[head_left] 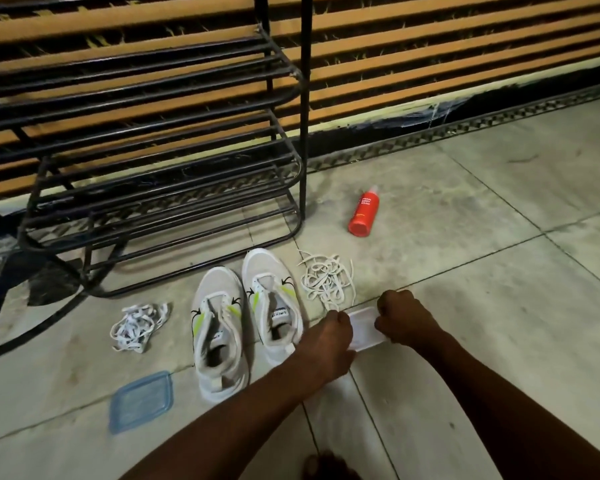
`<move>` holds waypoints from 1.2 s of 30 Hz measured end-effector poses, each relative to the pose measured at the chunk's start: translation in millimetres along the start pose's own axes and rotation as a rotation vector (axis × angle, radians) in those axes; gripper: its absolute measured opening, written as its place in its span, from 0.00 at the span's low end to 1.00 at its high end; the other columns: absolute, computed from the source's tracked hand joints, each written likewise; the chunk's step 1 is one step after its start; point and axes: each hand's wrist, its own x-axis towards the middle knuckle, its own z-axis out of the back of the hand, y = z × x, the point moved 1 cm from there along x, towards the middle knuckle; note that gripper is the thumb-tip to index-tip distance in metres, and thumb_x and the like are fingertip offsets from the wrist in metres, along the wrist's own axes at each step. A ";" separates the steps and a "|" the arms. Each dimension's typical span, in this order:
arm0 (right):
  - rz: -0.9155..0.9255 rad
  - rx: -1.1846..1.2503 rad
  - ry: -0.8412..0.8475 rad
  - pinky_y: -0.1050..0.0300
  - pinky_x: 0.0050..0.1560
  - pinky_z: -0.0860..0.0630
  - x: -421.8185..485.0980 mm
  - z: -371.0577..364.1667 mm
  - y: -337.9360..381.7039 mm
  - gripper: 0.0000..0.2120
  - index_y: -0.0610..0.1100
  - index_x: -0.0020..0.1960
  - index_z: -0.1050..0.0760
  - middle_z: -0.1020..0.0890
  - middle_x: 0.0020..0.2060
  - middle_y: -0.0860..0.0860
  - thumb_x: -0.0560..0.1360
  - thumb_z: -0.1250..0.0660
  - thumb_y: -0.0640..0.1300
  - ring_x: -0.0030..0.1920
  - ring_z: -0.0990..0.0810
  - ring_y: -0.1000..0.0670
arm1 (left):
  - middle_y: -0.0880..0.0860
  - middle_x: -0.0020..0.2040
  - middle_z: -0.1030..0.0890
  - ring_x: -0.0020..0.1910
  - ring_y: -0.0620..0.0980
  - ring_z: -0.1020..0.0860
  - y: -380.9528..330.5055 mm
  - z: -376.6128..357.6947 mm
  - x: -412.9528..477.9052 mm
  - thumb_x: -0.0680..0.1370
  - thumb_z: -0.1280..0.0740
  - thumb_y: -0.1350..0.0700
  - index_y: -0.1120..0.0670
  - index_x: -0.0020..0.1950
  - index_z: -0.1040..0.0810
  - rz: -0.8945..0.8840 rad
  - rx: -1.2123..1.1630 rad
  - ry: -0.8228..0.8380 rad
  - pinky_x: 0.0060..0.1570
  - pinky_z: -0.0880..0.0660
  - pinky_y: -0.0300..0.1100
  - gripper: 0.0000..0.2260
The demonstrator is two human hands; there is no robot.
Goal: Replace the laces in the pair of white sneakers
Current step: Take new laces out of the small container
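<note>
Left hand and right hand, fingers curled, grip opposite ends of a small clear plastic container on the floor tiles. Cream lace pile lies just beyond the hands. Two laceless white sneakers stand side by side just left of the left hand. White lace pile lies left of the sneakers. Blue lid lies near the left sneaker's heel, red bottle lies beside the black metal rack.

Sneakers btwn lace piles; lid front-left.
</note>
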 end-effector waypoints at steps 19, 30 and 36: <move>0.488 0.041 -0.094 0.56 0.58 0.36 59.6 -1.1 27.8 0.24 0.37 0.64 0.25 0.22 0.56 0.38 0.71 0.25 0.41 0.58 0.25 0.35 | 0.57 0.70 0.35 0.67 0.62 0.30 32.5 65.0 75.4 0.75 0.28 0.57 0.54 0.74 0.36 0.149 0.053 -0.067 0.61 0.24 0.57 0.30; 0.472 0.189 -0.176 0.54 0.41 0.31 86.1 -26.5 41.9 0.08 0.40 0.47 0.20 0.18 0.39 0.40 0.69 0.27 0.37 0.42 0.20 0.38 | 0.58 0.63 0.27 0.62 0.60 0.25 53.2 36.3 98.6 0.75 0.31 0.58 0.56 0.66 0.30 0.088 -0.019 -0.051 0.60 0.24 0.52 0.21; 0.482 0.412 -0.310 0.50 0.39 0.25 60.5 -5.8 34.9 0.07 0.38 0.41 0.20 0.17 0.33 0.45 0.70 0.25 0.42 0.35 0.19 0.45 | 0.56 0.58 0.30 0.59 0.58 0.25 49.2 49.8 84.1 0.73 0.33 0.51 0.52 0.61 0.28 0.142 -0.276 -0.095 0.50 0.29 0.44 0.17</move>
